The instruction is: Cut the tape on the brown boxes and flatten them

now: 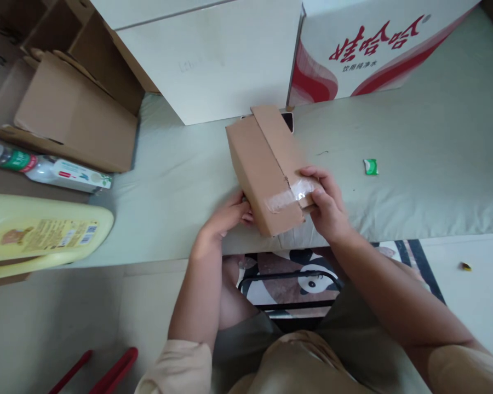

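A small brown cardboard box (259, 164) is held tilted over the pale green covered surface, a strip of clear tape (282, 199) across its near end. My left hand (229, 214) is closed at the box's left lower side, its fingertips partly hidden beneath. On the other side, my right hand (327, 203) grips the near right corner by the tape, thumb and fingers on the cardboard. Behind the box's far end, a dark thing with a white edge (288, 121) shows only in part.
Large white cartons (230, 60) stand at the back, one with red lettering (373, 49). Brown cartons (78, 109), a clear bottle (18, 160) and a yellow jug (45, 230) crowd the left. A small green packet (370, 166) lies to the right.
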`<state>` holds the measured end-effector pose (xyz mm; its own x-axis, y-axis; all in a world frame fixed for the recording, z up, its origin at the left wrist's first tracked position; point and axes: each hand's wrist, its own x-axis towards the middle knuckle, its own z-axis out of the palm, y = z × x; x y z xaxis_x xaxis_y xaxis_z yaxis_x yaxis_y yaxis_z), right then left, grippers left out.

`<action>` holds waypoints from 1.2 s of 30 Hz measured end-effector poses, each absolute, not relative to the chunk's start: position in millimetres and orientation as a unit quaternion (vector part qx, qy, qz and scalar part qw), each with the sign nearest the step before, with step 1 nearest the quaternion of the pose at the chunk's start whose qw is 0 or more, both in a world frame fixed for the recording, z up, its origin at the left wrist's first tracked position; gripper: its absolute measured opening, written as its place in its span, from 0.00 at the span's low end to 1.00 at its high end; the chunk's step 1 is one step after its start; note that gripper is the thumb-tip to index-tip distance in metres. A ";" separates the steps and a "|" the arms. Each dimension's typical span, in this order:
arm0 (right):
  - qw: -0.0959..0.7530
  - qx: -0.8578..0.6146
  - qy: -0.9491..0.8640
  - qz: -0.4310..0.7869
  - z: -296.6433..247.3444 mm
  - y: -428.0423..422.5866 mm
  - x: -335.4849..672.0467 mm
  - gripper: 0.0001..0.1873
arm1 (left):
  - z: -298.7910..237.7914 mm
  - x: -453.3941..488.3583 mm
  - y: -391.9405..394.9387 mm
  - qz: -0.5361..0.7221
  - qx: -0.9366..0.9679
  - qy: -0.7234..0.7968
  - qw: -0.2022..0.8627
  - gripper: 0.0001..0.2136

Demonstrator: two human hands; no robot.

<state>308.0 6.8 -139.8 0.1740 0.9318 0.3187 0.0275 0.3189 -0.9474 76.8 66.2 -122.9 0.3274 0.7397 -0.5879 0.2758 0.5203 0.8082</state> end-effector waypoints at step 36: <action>0.144 -0.720 -0.625 0.266 -117.4 22.7 332.8 0.31 | -127.5 84.2 67.0 0.521 0.780 0.339 0.081 0.21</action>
<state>332.8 22.7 -117.4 0.0780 0.9760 -0.2032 0.8232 -0.1780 -0.5391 84.2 67.0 -127.5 0.2283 0.6121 0.7571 0.4439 -0.7576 0.4786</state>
